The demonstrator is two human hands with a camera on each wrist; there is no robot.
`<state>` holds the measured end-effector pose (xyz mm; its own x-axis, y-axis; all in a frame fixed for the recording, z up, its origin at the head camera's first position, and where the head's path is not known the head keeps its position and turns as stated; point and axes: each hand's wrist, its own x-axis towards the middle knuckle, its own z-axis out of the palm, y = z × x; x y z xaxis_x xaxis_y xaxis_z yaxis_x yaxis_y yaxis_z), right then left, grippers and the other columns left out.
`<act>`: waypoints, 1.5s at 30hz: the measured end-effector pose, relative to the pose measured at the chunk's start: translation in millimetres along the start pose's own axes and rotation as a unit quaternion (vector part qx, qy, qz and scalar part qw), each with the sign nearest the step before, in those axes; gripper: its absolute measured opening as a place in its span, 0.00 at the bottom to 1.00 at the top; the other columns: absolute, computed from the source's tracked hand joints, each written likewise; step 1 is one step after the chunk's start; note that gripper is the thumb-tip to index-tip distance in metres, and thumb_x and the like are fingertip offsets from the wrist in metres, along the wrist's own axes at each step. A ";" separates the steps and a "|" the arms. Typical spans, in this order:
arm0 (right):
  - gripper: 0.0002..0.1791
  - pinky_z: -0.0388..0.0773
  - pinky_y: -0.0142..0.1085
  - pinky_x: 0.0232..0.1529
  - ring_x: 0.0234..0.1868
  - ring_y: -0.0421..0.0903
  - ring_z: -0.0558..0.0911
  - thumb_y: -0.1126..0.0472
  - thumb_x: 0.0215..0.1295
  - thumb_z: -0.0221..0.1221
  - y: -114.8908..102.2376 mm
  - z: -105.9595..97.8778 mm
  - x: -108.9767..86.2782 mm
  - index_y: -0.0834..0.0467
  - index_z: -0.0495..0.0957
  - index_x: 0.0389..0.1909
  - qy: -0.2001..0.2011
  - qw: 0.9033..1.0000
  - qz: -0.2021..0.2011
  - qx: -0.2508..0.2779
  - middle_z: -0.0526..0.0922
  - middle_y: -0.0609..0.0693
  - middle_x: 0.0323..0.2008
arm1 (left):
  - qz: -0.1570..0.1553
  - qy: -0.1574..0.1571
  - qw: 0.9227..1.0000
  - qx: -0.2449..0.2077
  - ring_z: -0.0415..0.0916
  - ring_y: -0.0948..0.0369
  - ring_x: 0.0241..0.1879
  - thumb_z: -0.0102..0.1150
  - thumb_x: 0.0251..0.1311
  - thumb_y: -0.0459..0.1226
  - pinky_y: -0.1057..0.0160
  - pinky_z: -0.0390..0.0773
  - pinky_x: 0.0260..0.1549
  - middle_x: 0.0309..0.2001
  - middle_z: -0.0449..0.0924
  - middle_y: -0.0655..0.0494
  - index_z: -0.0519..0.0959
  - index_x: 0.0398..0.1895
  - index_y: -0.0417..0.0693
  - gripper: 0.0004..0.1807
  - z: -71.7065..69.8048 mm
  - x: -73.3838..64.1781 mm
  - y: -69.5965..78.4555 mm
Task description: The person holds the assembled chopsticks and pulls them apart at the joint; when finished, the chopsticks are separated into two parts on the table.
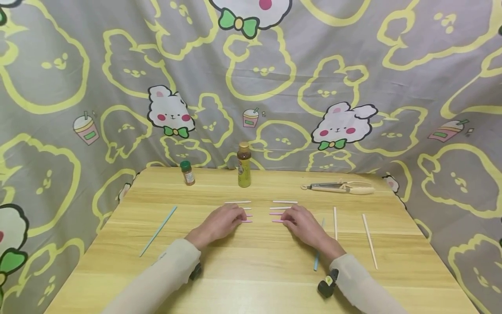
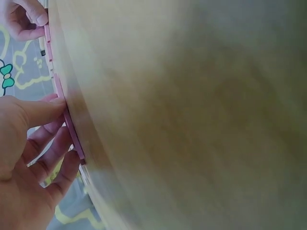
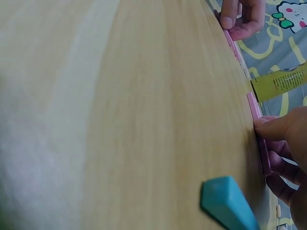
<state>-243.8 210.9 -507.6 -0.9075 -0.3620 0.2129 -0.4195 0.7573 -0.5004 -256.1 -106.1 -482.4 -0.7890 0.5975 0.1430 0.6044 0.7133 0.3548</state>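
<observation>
- L hand (image 1: 221,221) pinched a pink stick (image 2: 74,134), thumb on near side, fingers behind.
- R hand (image 1: 303,223) gripped a 2nd pink stick (image 3: 253,106) the same way.
- Handling (my guess): prob. v. light, stiff, maybe a bit slick, might snap if bent; best held approx. mid-length, thumb vs. fingertips, soft squeeze.
- Looks: both thin, straight, plain pink, edges seemingly squared; short vs. the blue stick (image 1: 158,231) at far L.
- Position: mid-table (image 1: 259,270), facing across a gap, white sticks (image 1: 285,202) beyond.

Pink sticks (image 1: 277,221), wht sticks (image 1: 285,202), blue sticks (image 1: 158,231); gry curtain (image 1: 270,104) w/ yel outlines.
</observation>
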 end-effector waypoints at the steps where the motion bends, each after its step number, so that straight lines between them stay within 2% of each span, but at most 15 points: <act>1: 0.04 0.81 0.44 0.50 0.45 0.42 0.79 0.64 0.73 0.70 0.3 0.1 -0.3 0.51 0.88 0.42 0.000 1.000 0.000 0.000 0.82 0.41 0.38 | -0.002 0.003 1.000 -0.003 0.85 0.56 0.51 0.67 0.75 0.33 0.51 0.86 0.56 0.47 0.88 0.57 0.87 0.48 0.51 0.05 -1.3 -1.1 -0.6; 4: 0.03 0.81 0.44 0.50 0.45 0.42 0.80 0.63 0.74 0.69 0.6 0.7 -0.4 0.51 0.87 0.43 -0.003 1.000 0.002 -0.001 0.82 0.41 0.39 | -0.021 0.010 1.000 -0.016 0.84 0.57 0.51 0.67 0.76 0.36 0.51 0.86 0.56 0.48 0.88 0.57 0.87 0.50 0.51 0.05 -8.4 -8.3 -5.6; 7: 0.03 0.81 0.44 0.52 0.47 0.43 0.80 0.63 0.75 0.69 -0.1 0.7 -0.2 0.51 0.87 0.43 -0.008 1.000 0.006 0.003 0.82 0.41 0.39 | -0.047 0.022 0.998 -0.024 0.84 0.57 0.51 0.67 0.75 0.37 0.50 0.86 0.55 0.49 0.88 0.56 0.87 0.51 0.50 0.07 -19.8 -22.3 -17.5; 10: 0.03 0.82 0.45 0.52 0.47 0.43 0.80 0.63 0.75 0.68 -0.2 0.1 -0.7 0.51 0.87 0.44 -0.008 1.000 0.004 0.002 0.82 0.42 0.39 | -0.070 0.041 0.997 -0.018 0.85 0.55 0.51 0.67 0.74 0.36 0.48 0.86 0.54 0.50 0.88 0.54 0.87 0.53 0.48 0.08 -33.8 -42.7 -35.5; 16: 0.04 0.82 0.44 0.50 0.46 0.43 0.80 0.65 0.74 0.69 0.6 0.0 -1.5 0.52 0.87 0.43 0.002 1.000 -0.008 -0.004 0.82 0.42 0.39 | -0.117 0.074 0.990 0.034 0.85 0.50 0.49 0.71 0.69 0.33 0.43 0.86 0.51 0.49 0.87 0.50 0.86 0.54 0.45 0.13 -61.9 -92.5 -71.1; 20: 0.04 0.81 0.44 0.50 0.45 0.43 0.80 0.65 0.74 0.69 -0.4 -0.3 -0.8 0.52 0.87 0.43 0.003 1.000 -0.009 -0.007 0.83 0.43 0.38 | -0.175 0.060 0.982 0.032 0.83 0.50 0.47 0.73 0.69 0.40 0.43 0.85 0.46 0.49 0.85 0.48 0.84 0.57 0.45 0.17 -74.4 -121.0 -86.0; 24: 0.05 0.82 0.44 0.50 0.45 0.43 0.80 0.66 0.74 0.68 -1.8 -1.4 -0.6 0.52 0.87 0.43 0.000 1.000 -0.008 -0.005 0.83 0.43 0.38 | -0.215 0.028 0.976 0.009 0.82 0.51 0.43 0.73 0.70 0.45 0.47 0.83 0.40 0.49 0.83 0.45 0.81 0.60 0.43 0.23 -79.5 -138.9 -94.9; 28: 0.05 0.82 0.44 0.50 0.46 0.43 0.80 0.66 0.74 0.68 -3.2 -2.0 -0.5 0.53 0.87 0.43 -0.003 1.000 -0.005 -0.002 0.83 0.43 0.38 | -0.220 0.017 0.975 0.002 0.83 0.51 0.42 0.72 0.71 0.42 0.47 0.83 0.39 0.48 0.84 0.45 0.80 0.60 0.43 0.21 -78.9 -145.7 -99.4; 33: 0.05 0.82 0.44 0.50 0.46 0.44 0.80 0.66 0.74 0.69 -2.9 -0.8 -0.8 0.53 0.87 0.42 0.000 1.000 -0.005 -0.002 0.83 0.44 0.38 | -0.209 0.026 0.978 -0.001 0.85 0.49 0.43 0.69 0.71 0.33 0.48 0.85 0.37 0.48 0.85 0.42 0.79 0.60 0.39 0.18 -76.0 -147.3 -103.7; 38: 0.05 0.81 0.44 0.50 0.45 0.43 0.80 0.66 0.73 0.69 -1.6 0.2 -0.2 0.52 0.87 0.42 0.000 1.000 -0.003 -0.003 0.83 0.43 0.38 | -0.221 0.026 0.975 -0.008 0.82 0.49 0.41 0.68 0.71 0.34 0.49 0.83 0.35 0.47 0.83 0.40 0.77 0.57 0.38 0.16 -78.2 -149.8 -107.7; 45: 0.05 0.82 0.45 0.50 0.46 0.43 0.80 0.66 0.74 0.69 -2.1 -0.4 -0.7 0.53 0.87 0.43 -0.002 1.000 -0.003 0.000 0.83 0.43 0.39 | -0.227 0.017 0.974 -0.019 0.85 0.52 0.38 0.65 0.73 0.32 0.50 0.83 0.34 0.43 0.90 0.43 0.77 0.56 0.37 0.14 -78.1 -149.3 -109.3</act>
<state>-242.3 209.8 -506.3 -0.9052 -0.3686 0.2116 -0.4244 0.7555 -0.4991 -213.0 -301.9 -470.4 -0.9776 0.2104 -0.0064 0.1880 0.8866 0.4227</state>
